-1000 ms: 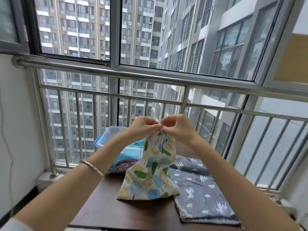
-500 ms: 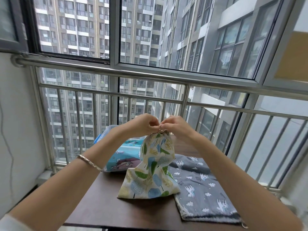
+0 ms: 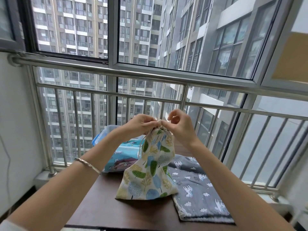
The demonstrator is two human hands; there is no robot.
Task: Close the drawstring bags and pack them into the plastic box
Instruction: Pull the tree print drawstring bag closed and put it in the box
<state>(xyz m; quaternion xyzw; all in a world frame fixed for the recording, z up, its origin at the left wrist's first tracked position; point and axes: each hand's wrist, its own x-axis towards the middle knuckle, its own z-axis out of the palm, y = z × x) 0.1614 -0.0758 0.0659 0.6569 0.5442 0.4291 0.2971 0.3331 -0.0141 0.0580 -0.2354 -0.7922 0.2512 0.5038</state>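
Both hands (image 3: 140, 125) (image 3: 180, 130) pinch the upright tree-print bag (image 3: 150, 172), neck topmost.

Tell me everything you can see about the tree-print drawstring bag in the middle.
The tree-print bag is cream cloth, cotton by its look, printed with green, blue and yellow trees. It stands upright on the dark table, base spread, neck gathered nearly shut, a thin cord hanging down its left side. The left hand pinches the neck; the right hand is against it, grip unclear. The grey bag lies at its right.
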